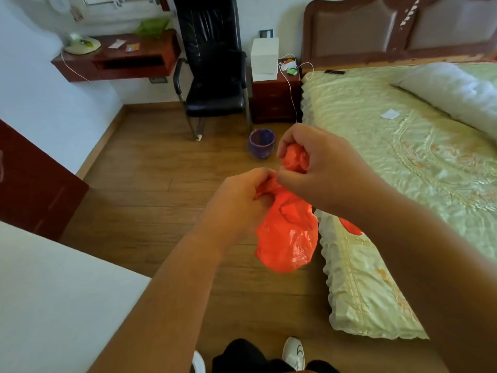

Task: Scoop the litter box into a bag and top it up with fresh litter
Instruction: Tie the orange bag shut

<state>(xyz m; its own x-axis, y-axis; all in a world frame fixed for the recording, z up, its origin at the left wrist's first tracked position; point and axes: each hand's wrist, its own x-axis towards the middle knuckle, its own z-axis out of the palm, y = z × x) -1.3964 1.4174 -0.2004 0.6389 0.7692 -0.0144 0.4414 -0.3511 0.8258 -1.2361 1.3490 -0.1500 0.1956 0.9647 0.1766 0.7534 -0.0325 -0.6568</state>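
Wooden planks make up the floor [150, 184], which runs from the white walls to a large bed [403, 146] on the right, covered in a pale green quilted spread with a frilled edge. Behind it stands a dark headboard [376, 30]. A black office chair [215, 71] sits against the far wall, between a red-brown wall desk [118, 59] and a bedside cabinet [274, 98] that carries a white box [265, 53].

Held in the air over the floor, just beside the bed's edge, is an orange plastic bag [287, 235]; its body hangs down below both hands. The left hand [242, 203] has its fingers curled tightly round the bag's gathered neck. The right hand [320, 162], a little higher, clenches a bunched upper part of the same bag.

A small purple bin [262, 143] stands on the floor near the cabinet.
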